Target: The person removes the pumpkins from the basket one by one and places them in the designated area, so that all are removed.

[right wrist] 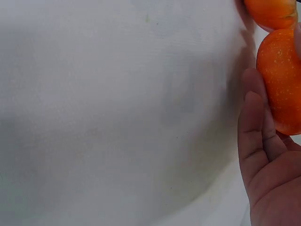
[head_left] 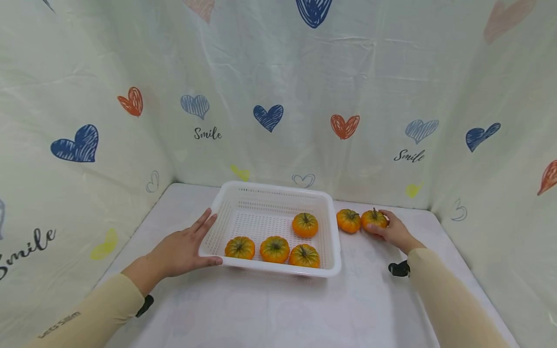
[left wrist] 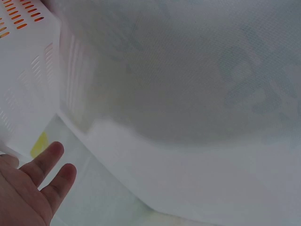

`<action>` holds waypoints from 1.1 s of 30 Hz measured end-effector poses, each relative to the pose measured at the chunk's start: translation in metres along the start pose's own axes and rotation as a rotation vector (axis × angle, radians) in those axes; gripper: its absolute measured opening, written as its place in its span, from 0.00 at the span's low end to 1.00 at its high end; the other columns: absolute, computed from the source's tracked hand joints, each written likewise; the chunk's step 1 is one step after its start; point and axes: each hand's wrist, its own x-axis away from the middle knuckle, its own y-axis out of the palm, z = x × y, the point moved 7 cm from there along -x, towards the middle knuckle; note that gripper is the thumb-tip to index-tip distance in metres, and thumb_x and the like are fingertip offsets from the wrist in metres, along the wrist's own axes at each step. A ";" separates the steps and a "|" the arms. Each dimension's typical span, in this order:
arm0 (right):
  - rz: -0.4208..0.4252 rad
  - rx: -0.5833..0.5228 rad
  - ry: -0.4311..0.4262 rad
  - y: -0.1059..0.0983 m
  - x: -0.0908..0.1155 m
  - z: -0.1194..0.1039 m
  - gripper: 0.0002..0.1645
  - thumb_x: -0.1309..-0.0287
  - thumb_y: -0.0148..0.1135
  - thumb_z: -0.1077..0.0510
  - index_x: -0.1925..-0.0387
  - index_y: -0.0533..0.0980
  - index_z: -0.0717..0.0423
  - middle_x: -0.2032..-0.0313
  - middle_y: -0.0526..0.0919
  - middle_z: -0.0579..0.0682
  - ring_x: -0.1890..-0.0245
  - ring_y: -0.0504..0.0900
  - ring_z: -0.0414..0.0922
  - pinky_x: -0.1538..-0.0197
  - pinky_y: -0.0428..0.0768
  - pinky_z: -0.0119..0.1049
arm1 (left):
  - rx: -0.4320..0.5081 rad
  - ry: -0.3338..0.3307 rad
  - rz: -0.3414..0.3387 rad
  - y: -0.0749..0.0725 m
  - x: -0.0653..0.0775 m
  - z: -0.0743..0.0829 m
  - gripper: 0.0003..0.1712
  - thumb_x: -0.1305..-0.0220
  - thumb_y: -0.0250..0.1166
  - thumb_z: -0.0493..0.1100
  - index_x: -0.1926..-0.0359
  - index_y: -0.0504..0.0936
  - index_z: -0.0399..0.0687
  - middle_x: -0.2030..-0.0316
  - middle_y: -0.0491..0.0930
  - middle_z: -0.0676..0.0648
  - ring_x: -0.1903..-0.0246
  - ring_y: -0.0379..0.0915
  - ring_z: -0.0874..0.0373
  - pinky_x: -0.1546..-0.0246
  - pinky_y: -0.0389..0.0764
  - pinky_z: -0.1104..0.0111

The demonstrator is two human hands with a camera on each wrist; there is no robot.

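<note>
My right hand [head_left: 398,233] grips a small orange pumpkin [head_left: 373,220] at the back right of the table, thumb on the near side and fingers on the far side. In the right wrist view the fingers [right wrist: 254,122] lie along the pumpkin [right wrist: 282,82]. Another pumpkin [head_left: 348,221] sits close on its left, beside a white plastic basket [head_left: 337,251]. My left hand [head_left: 184,249] is spread at the basket's left end, its thumb at the near corner of the rim and its fingers fairly straight. Inside the basket, one pumpkin [head_left: 305,225] lies behind several others [head_left: 274,249] along the front wall.
The white-covered table [head_left: 261,309] extends in front of the basket and to both sides. A pale curtain [head_left: 270,63] printed with hearts and "Smile" encloses the back and sides, right behind the table's far edge.
</note>
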 end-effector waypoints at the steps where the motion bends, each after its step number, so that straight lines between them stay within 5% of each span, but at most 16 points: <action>1: -0.002 0.001 0.000 0.001 -0.001 0.002 0.65 0.41 0.66 0.34 0.23 0.42 0.64 0.30 0.48 0.77 0.34 0.55 0.70 0.33 0.56 0.65 | -0.001 -0.001 -0.003 0.000 0.000 0.000 0.67 0.47 0.51 0.84 0.21 0.46 0.45 0.22 0.43 0.39 0.41 0.72 0.36 0.47 0.76 0.46; 23: -0.010 0.028 0.007 0.015 -0.006 0.008 0.63 0.40 0.66 0.35 0.22 0.41 0.61 0.31 0.50 0.78 0.36 0.60 0.70 0.35 0.62 0.63 | 0.009 -0.009 -0.010 -0.001 0.001 0.000 0.67 0.47 0.52 0.84 0.21 0.45 0.46 0.22 0.42 0.40 0.41 0.72 0.35 0.48 0.76 0.45; 33: -0.007 0.008 0.023 0.017 -0.003 0.010 0.62 0.40 0.66 0.36 0.21 0.40 0.55 0.29 0.48 0.77 0.33 0.54 0.72 0.34 0.56 0.66 | 0.010 -0.016 -0.020 -0.002 0.000 0.002 0.68 0.48 0.51 0.85 0.21 0.45 0.46 0.22 0.42 0.40 0.41 0.72 0.34 0.47 0.75 0.45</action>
